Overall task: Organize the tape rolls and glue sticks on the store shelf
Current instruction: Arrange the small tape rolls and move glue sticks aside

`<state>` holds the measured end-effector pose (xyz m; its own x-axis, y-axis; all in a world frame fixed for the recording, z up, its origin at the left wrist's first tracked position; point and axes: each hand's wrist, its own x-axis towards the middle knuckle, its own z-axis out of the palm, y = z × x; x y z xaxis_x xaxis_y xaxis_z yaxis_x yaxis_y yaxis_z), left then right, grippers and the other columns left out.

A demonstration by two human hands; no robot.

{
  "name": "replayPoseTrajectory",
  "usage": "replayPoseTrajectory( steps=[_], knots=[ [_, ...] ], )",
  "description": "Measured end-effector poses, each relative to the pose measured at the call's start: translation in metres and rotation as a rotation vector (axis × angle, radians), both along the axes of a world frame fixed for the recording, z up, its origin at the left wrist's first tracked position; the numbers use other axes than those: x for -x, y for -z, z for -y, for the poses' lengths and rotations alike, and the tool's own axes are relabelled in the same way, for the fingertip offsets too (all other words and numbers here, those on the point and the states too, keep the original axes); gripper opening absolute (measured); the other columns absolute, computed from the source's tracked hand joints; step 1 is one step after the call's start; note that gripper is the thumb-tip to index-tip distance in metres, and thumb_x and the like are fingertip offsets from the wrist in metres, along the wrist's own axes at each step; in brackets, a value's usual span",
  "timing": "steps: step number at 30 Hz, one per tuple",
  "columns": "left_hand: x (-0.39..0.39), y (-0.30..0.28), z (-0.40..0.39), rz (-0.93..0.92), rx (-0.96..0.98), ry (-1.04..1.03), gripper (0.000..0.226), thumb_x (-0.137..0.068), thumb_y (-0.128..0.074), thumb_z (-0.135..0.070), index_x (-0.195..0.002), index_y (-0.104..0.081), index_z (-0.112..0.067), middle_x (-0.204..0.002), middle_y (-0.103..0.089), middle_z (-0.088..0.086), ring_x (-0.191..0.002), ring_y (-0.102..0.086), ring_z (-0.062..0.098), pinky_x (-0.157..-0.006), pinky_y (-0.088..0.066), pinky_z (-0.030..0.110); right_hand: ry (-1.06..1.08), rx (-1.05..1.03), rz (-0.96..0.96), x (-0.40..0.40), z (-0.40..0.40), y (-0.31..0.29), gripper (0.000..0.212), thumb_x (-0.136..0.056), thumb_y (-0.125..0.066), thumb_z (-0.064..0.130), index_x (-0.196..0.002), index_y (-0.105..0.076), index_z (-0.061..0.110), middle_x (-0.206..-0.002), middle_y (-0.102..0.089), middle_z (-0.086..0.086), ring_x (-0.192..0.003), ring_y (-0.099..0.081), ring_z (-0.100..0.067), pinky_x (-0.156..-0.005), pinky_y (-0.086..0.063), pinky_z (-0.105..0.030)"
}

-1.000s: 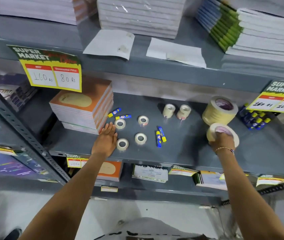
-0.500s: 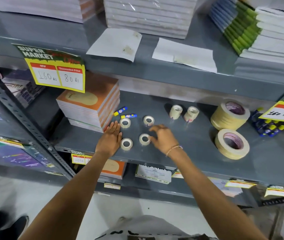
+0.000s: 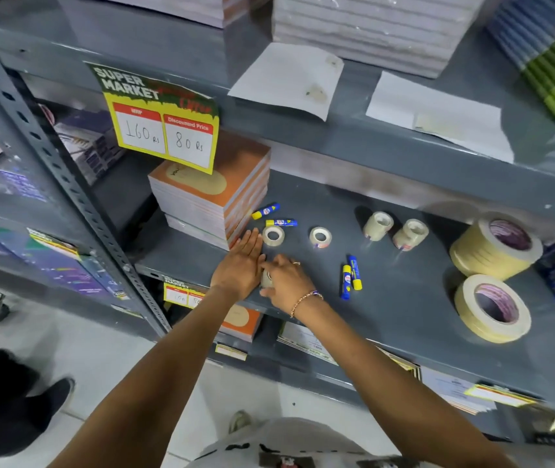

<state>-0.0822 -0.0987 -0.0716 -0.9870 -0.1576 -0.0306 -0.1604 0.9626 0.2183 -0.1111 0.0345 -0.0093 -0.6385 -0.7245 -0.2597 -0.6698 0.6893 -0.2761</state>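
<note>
Both hands meet at the front edge of the grey metal shelf. The left hand lies flat, fingers together, palm down. The right hand is curled around a small clear tape roll, pressed against the left. At twelve o'clock from the hands sit two more small clear tape rolls, flat. At three o'clock lie two blue-and-yellow glue sticks, side by side. Farther right, two wide cream masking tape rolls.

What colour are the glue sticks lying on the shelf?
The glue sticks are blue with yellow caps, seen best in the head view.
</note>
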Motion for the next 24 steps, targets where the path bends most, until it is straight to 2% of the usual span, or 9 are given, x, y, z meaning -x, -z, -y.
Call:
replayPoseTrajectory(
  steps=[7,11,15,17,20,24],
  knots=[
    [0.002,0.002,-0.001,-0.054,-0.061,-0.029,0.057,-0.100,-0.013,-0.031,-0.149,-0.012,0.000,-0.159,-0.010,0.013,-0.148,-0.005,0.022,-0.120,0.002,0.027,0.064,-0.012,-0.054,0.011,-0.006,0.002,0.038,-0.088,-0.061,0.015,-0.125,-0.053,0.009,-0.130,-0.048,-0.017,-0.117,-0.051,-0.038,-0.098,-0.047,-0.040],
    [0.004,0.000,-0.001,0.003,-0.082,-0.044,0.075,-0.091,-0.001,-0.048,-0.149,-0.007,-0.001,-0.160,-0.006,0.013,-0.148,-0.002,0.022,-0.118,0.005,0.027,0.168,0.022,-0.127,0.044,-0.027,-0.010,0.034,-0.090,-0.054,0.016,-0.124,-0.058,0.015,-0.129,-0.051,-0.020,-0.114,-0.056,-0.037,-0.099,-0.045,-0.037],
    [0.002,-0.004,-0.008,0.009,-0.135,-0.094,0.083,-0.088,-0.008,-0.056,-0.149,-0.002,0.000,-0.160,-0.002,0.015,-0.148,0.002,0.024,-0.119,0.004,0.031,0.266,0.098,-0.197,0.091,-0.031,-0.037,0.035,-0.092,-0.052,0.017,-0.126,-0.058,0.016,-0.127,-0.056,-0.021,-0.113,-0.059,-0.033,-0.099,-0.044,-0.033],
    [0.000,-0.003,-0.010,0.004,-0.093,-0.093,0.083,-0.089,-0.009,-0.059,-0.149,0.000,-0.002,-0.160,0.000,0.013,-0.148,0.004,0.024,-0.118,0.005,0.031,0.279,0.091,-0.153,0.108,-0.026,-0.045,0.036,-0.091,-0.054,0.015,-0.127,-0.057,0.015,-0.123,-0.057,-0.021,-0.116,-0.057,-0.033,-0.101,-0.043,-0.032],
    [-0.001,-0.001,-0.010,-0.005,-0.062,-0.092,0.079,-0.095,-0.015,-0.058,-0.150,0.001,-0.004,-0.161,0.001,0.010,-0.148,0.005,0.023,-0.117,0.006,0.030,0.254,0.016,-0.076,0.116,-0.019,-0.042,0.038,-0.092,-0.056,0.016,-0.130,-0.056,0.014,-0.104,-0.062,-0.013,-0.124,-0.051,-0.031,-0.106,-0.038,-0.031],
    [-0.001,-0.002,-0.011,-0.013,-0.051,-0.100,0.083,-0.091,-0.009,-0.063,-0.150,0.000,-0.005,-0.161,0.000,0.009,-0.148,0.005,0.022,-0.118,0.005,0.031,0.228,-0.061,-0.021,0.114,-0.017,-0.021,0.047,-0.086,-0.066,0.022,-0.131,-0.053,0.016,-0.132,-0.052,-0.019,-0.124,-0.050,-0.034,-0.109,-0.036,-0.033]
  ],
)
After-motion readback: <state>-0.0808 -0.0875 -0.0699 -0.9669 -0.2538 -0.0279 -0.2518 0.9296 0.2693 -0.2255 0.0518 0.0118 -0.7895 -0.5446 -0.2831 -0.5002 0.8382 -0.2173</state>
